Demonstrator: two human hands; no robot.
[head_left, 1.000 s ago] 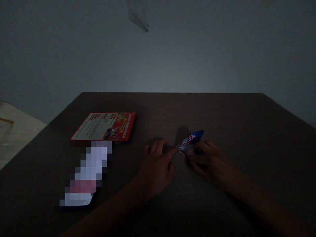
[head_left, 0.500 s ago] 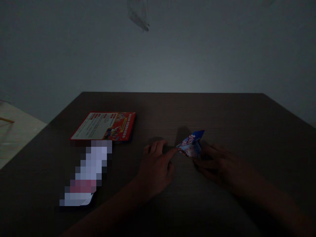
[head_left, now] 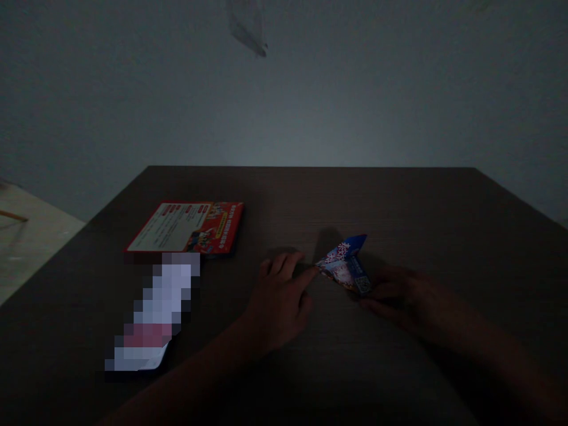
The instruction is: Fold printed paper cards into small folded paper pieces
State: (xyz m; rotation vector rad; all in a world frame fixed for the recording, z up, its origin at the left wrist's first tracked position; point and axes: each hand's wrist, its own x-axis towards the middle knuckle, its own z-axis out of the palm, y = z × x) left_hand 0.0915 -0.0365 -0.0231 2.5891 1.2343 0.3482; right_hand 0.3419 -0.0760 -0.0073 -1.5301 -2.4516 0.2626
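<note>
A small folded piece of blue, white and red printed paper (head_left: 345, 266) lies on the dark wooden table (head_left: 399, 207), one corner lifted. My left hand (head_left: 279, 299) rests on the table with a fingertip pressing the paper's left tip. My right hand (head_left: 399, 299) lies flat just right of the paper, its fingertips at the paper's lower right edge. The light is very dim and the right hand's fingers are hard to make out.
A red and white printed leaflet (head_left: 189, 228) lies at the table's left. In front of it lies a white and pink strip of paper (head_left: 153, 313), blurred out. A pale wall rises behind the table, and a light floor shows at far left.
My right hand has slid right and toward me along the paper, uncovering more of its lower right part. My left hand has stayed in place on the left tip.
</note>
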